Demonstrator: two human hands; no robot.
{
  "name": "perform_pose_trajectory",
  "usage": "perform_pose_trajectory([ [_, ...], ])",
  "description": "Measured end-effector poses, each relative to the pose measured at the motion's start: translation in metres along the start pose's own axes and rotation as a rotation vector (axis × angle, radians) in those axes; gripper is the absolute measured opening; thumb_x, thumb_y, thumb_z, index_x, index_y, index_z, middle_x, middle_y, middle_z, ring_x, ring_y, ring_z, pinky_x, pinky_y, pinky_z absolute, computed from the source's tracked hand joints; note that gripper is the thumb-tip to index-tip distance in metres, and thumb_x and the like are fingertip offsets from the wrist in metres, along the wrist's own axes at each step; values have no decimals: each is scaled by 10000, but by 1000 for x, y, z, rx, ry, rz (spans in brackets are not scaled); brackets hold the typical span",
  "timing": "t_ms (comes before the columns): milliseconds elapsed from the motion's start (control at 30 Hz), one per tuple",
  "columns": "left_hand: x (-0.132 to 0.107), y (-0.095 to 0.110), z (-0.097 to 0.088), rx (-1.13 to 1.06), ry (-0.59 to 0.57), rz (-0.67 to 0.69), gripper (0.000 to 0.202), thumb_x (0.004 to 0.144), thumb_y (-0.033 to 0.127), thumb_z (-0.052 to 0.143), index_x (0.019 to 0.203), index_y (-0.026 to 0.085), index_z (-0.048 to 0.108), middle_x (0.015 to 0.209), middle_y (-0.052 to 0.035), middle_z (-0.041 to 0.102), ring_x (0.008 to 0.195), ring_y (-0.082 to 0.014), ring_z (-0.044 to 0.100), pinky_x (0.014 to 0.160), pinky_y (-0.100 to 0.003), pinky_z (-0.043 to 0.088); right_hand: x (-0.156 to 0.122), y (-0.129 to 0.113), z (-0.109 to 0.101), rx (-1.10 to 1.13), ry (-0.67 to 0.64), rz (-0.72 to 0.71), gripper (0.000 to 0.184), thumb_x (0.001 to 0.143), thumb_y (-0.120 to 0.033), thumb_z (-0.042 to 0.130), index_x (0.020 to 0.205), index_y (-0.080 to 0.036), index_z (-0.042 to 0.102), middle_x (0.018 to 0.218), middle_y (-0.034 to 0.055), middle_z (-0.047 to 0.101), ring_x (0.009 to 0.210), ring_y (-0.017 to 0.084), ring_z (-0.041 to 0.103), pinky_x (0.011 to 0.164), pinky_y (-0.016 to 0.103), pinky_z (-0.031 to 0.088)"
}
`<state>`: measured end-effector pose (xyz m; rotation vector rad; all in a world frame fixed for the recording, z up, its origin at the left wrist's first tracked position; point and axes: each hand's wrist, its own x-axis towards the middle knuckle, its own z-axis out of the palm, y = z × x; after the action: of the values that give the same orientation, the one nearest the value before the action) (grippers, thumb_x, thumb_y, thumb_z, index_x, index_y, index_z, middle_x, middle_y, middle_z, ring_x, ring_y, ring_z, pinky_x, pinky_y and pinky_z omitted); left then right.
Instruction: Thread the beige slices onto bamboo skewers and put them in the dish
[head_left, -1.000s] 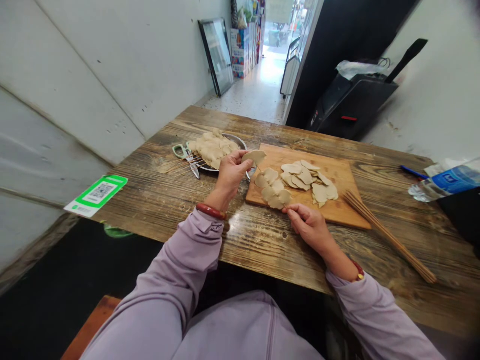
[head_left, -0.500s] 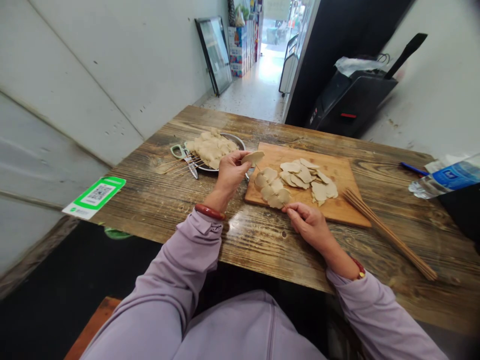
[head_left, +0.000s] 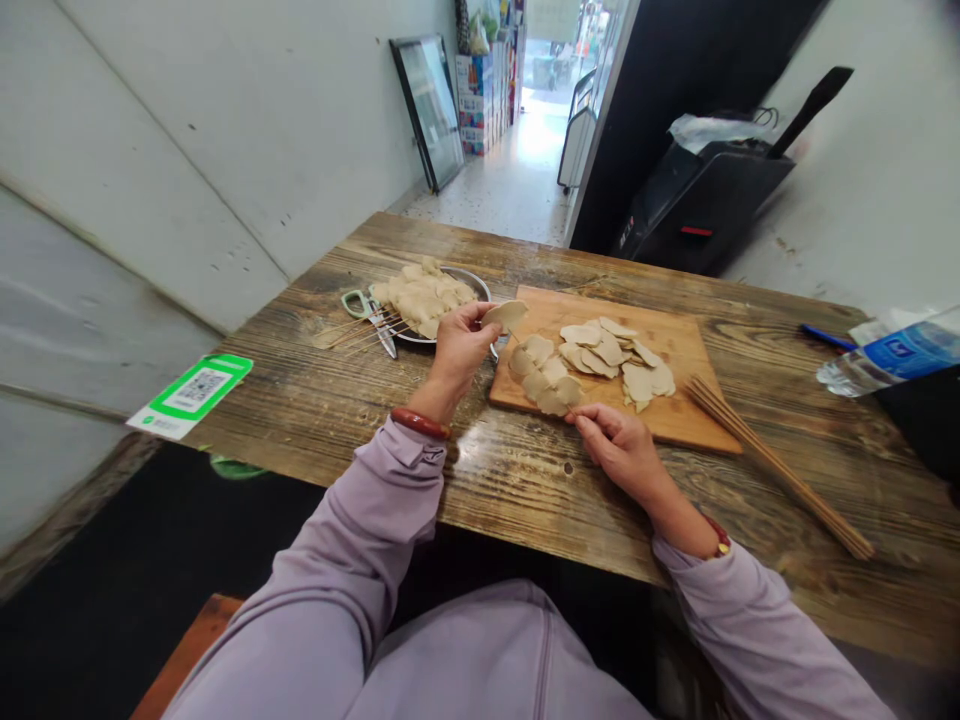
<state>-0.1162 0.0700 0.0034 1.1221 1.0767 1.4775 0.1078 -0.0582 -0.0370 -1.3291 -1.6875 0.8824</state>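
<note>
My left hand [head_left: 463,345] pinches a thin beige slice [head_left: 505,315] at the far end of a skewer. The near end of that skewer is in my right hand [head_left: 613,444], its fingers closed round the stick. Several slices [head_left: 546,378] are threaded along it, above the left part of a wooden cutting board [head_left: 525,296]. Loose flat slices [head_left: 596,350] lie in a pile on the board. Left of my left hand, a metal plate [head_left: 474,284] bears a heap of skewered slices [head_left: 424,296], with their sticks pointing toward the left.
Scissors [head_left: 380,325] with pale green handles lie by the plate. A bundle of wooden skewers [head_left: 780,470] rests partly on the board's right corner. On the right are a water bottle [head_left: 896,357] and a blue pen [head_left: 825,337]. A green QR card [head_left: 196,392] sits at the left edge.
Almost nothing differs. The slice in my left hand has tilted a little at the skewer's tip; my right hand keeps its place.
</note>
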Motion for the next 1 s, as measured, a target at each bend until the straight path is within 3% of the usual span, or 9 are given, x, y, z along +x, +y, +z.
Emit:
perform_pose_trajectory([
  [567,0,-6,0,75,-49,84,198,617,159,776,815,153,785,808,-19,744,760,-137,628,725,-243,479,1,-3,3,-126,36,-56,246,952,-341,511,941,-194,708,574,-15,602,574,173,615,578,284,451],
  [1000,-4,-2,2,-127,-149,-92,290,593,136,797,873,127,723,795,-10,717,666,-100,610,635,-222,461,2,-4,3,-65,44,-43,234,957,-367,526,945,-205,693,555,-26,556,561,166,574,539,276,404],
])
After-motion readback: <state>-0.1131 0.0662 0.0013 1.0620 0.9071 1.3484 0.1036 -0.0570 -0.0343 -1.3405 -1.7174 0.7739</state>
